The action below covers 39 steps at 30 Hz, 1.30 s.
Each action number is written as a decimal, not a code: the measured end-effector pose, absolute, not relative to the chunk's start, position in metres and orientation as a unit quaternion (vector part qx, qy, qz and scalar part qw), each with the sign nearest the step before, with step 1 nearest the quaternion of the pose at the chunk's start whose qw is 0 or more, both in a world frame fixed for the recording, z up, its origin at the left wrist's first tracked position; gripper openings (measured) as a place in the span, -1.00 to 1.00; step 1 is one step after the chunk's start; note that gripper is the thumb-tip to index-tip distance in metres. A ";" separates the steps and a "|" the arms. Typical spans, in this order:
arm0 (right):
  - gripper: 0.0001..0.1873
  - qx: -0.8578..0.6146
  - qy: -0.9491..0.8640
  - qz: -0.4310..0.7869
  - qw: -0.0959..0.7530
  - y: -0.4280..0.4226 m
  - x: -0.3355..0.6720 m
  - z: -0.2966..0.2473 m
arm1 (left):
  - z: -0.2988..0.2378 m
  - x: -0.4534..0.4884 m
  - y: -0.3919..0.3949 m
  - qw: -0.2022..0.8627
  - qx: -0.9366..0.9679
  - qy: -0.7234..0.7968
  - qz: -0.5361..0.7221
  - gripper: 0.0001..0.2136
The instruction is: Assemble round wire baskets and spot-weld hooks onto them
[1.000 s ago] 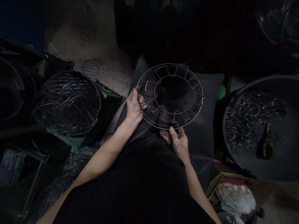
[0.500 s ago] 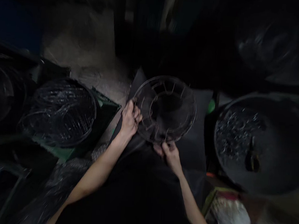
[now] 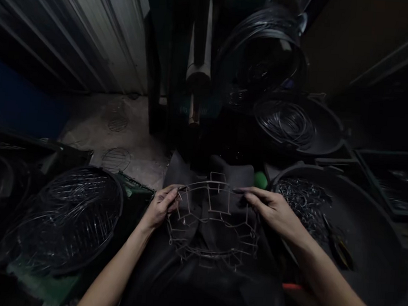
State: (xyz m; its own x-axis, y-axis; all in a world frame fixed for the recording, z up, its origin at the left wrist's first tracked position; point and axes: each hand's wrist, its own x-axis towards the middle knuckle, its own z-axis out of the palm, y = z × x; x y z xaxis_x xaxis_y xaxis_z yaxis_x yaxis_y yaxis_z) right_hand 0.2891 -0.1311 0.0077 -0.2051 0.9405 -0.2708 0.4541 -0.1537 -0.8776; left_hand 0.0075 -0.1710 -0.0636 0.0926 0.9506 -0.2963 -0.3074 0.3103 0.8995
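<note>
I hold a round wire guard (image 3: 213, 219), a frame of rings joined by zigzag wire, tilted on edge over my dark-clothed lap. My left hand (image 3: 160, 206) pinches its upper rim on the left side. My right hand (image 3: 273, 210) grips the upper rim on the right, fingers closed along the wire. The guard's lower part rests near my lap.
A stack of round wire grilles (image 3: 68, 217) lies at the left on a green crate. A large dark pan (image 3: 360, 231) with small wire pieces and pliers sits at right. Coiled wire (image 3: 284, 121) fills another pan behind. A corrugated wall (image 3: 75, 29) stands at the back left.
The guard went from lying flat, facing me, to tilted on edge. My right hand moved from the bottom rim to the upper right rim. The view lifted upward.
</note>
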 end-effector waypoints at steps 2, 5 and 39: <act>-0.67 -0.554 -0.594 0.546 0.204 -0.129 0.290 0.014 | -0.062 0.007 -0.174 0.652 0.372 0.479 0.455 -0.64; -0.64 -0.530 -0.551 0.631 0.131 -0.132 0.300 0.016 | -0.063 0.008 -0.181 0.641 0.413 0.490 0.424 -0.64; -0.74 -0.613 -0.658 0.338 0.278 -0.147 0.301 -0.028 | -0.055 0.002 -0.116 0.751 0.365 0.462 0.301 -0.50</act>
